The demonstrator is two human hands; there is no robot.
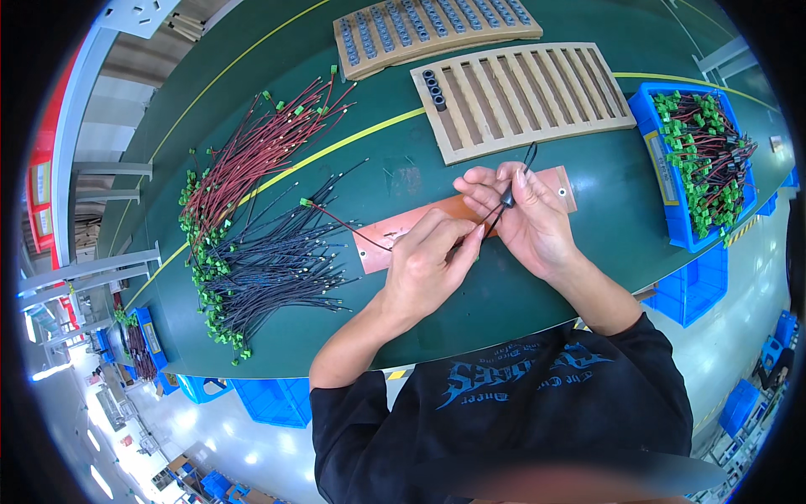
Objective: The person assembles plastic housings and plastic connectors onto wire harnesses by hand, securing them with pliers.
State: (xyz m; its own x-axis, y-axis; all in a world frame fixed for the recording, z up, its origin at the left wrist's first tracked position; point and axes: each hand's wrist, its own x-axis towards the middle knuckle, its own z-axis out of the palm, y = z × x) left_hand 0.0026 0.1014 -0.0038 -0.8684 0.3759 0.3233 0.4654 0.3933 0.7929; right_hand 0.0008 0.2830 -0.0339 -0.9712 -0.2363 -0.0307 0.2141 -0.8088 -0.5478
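Note:
My left hand (426, 262) pinches thin wires between thumb and fingertips; a red wire (348, 225) with a green connector (306, 202) at its end trails from it to the left. My right hand (537, 220), palm turned up, grips a small black cylindrical part (508, 199) between thumb and fingers. A black wire (532, 153) loops out above that hand, and wire runs from the black part down to my left fingertips. Both hands are over a copper-coloured strip (395, 239) on the green table (403, 315).
Red wires (252, 160) and black wires (277, 260) with green connectors lie at left. A slotted tray (529, 97) holds several black rings (434, 88); behind it stands a tray (437, 38) of clear pieces. A blue bin (684, 193) at right holds wired assemblies.

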